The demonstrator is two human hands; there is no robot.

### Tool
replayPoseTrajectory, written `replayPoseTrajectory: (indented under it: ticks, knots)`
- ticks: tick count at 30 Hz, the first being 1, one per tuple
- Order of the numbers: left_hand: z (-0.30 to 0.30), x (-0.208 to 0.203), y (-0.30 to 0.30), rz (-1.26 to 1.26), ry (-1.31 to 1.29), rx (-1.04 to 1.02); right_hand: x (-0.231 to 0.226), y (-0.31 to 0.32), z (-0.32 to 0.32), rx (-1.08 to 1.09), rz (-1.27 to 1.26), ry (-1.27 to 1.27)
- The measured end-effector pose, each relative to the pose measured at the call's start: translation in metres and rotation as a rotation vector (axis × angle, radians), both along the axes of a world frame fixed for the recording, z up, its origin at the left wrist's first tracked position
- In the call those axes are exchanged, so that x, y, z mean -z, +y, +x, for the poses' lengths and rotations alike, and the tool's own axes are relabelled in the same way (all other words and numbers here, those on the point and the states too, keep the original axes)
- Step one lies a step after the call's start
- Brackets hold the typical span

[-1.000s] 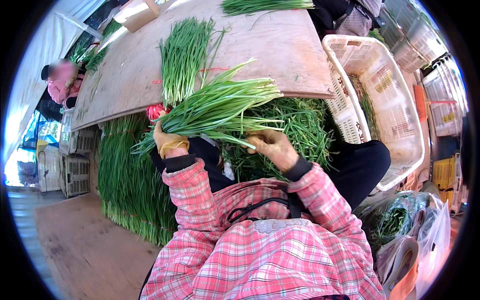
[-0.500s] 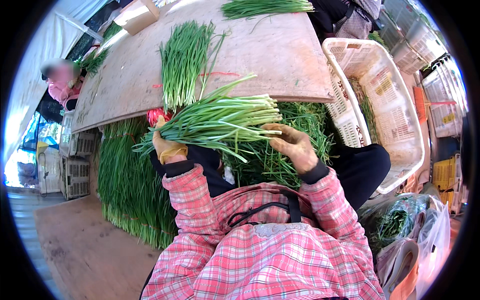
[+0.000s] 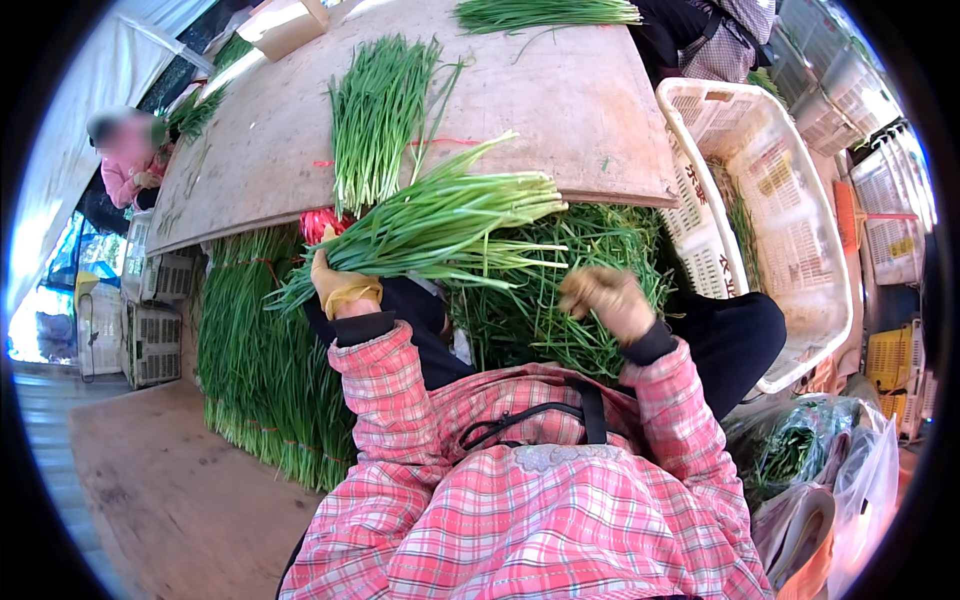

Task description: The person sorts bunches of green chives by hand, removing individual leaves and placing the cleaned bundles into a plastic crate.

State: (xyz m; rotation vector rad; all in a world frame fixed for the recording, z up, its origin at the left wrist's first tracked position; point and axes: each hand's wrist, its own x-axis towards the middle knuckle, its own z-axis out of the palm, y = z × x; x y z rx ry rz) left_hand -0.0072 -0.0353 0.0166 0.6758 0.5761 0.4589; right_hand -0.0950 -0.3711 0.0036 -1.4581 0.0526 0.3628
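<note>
My left hand (image 3: 340, 287), with a yellowish band at its wrist, is closed around the leafy end of a loose bunch of garlic chives (image 3: 450, 222). Their pale cut stems point right, and a few stalks hang out lower than the others. Just right of those stem ends is my right hand (image 3: 608, 300), apart from the bunch; its fingers look curled but are smeared by motion. Beneath it lies a heap of loose green leaves (image 3: 540, 330). Another bunch of chives (image 3: 385, 115) rests on the wooden board (image 3: 540, 110) ahead, beside a red tie (image 3: 445, 141).
Bundled chives (image 3: 265, 350) stand stacked on the left. A white plastic crate (image 3: 790, 240) sits at the right, with plastic bags (image 3: 850, 470) nearer me. More chives (image 3: 545, 12) lie at the board's far edge. A person in pink (image 3: 130, 165) is at the far left.
My right hand has come away from the stem ends, moving right and slightly down. The left hand keeps its hold on the bunch. The whole view has shifted slightly.
</note>
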Motion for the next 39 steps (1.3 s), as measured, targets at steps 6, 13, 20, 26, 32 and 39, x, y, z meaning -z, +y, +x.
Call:
replayPoseTrajectory:
  ticks: [6, 13, 20, 26, 32, 39]
  knots:
    - [0.002, -0.013, -0.027, -0.059, -0.056, 0.03, 0.01, 0.073, -0.003, -0.058, 0.03, 0.011]
    - [0.005, -0.041, 0.019, -0.769, -0.925, 0.871, 0.044, -0.019, -0.022, -0.135, -1.062, -0.475]
    - [0.013, -0.068, -0.003, -0.71, -1.024, 0.945, -0.037, -0.003, 0.018, 0.024, -0.83, -0.767]
    - [0.014, -0.084, -0.025, -0.693, -0.967, 0.99, -0.052, 0.076, 0.053, -0.342, -0.349, -0.855]
    - [0.019, -0.079, -0.025, -0.139, -0.618, 0.978, -0.042, 0.092, 0.045, -0.617, 0.337, -0.257]
    - [0.021, -0.093, -0.107, 0.421, -0.11, 0.561, -0.025, 0.113, 0.012, -0.178, 0.327, -0.073]
